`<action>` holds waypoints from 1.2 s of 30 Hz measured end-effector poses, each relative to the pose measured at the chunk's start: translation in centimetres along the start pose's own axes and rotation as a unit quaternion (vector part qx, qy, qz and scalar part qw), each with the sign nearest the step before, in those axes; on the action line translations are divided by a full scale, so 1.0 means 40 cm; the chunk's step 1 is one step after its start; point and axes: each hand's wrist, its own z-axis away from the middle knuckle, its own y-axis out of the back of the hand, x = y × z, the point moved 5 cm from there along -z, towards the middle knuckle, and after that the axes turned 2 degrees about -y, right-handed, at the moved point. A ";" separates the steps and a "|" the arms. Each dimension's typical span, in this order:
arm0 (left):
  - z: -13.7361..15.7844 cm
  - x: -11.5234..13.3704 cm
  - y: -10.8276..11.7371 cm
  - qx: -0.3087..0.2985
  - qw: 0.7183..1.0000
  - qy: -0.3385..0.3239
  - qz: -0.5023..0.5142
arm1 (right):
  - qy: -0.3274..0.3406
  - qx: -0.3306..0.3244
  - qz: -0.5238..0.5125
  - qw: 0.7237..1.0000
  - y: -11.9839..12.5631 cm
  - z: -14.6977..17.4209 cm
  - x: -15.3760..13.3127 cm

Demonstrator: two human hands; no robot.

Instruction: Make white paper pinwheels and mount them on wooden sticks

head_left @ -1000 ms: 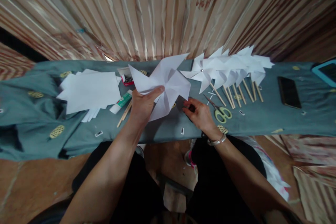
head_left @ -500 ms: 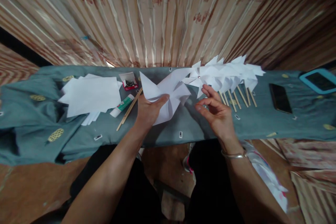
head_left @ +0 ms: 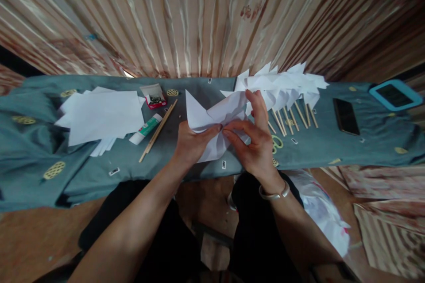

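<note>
A white paper pinwheel (head_left: 212,117) with folded points is held up over the table's front part. My left hand (head_left: 193,141) is closed on it, the thumb pressing the folds down at the centre. Right at that centre, the thumb and forefinger of my right hand (head_left: 254,141) are pinched together, touching the paper beside my left thumb. Whatever small thing they pinch is hidden. The other fingers of my right hand are raised. Part of the pinwheel lies behind my right hand.
On the cloth-covered table (head_left: 186,170) lie paper sheets (head_left: 104,115), a small red box of pins (head_left: 155,97), a glue tube (head_left: 145,129) and wooden sticks (head_left: 157,132). Rightward are finished pinwheels (head_left: 282,83), green-handled scissors (head_left: 277,143), a phone (head_left: 346,116) and a blue-framed tablet (head_left: 395,94).
My right hand has moved left from beside the pinwheel to its centre, fingertips now touching the paper. My left hand keeps its hold. The view has shifted slightly, uncovering the scissors.
</note>
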 end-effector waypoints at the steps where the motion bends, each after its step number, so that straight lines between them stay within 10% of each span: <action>1: 0.001 -0.001 0.000 -0.002 1.000 0.000 0.001 | 0.003 -0.001 -0.003 1.000 -0.001 0.001 0.001; 36: 0.006 -0.010 0.001 0.004 1.000 0.026 0.002 | -0.041 -0.018 -0.053 0.998 -0.010 0.003 0.033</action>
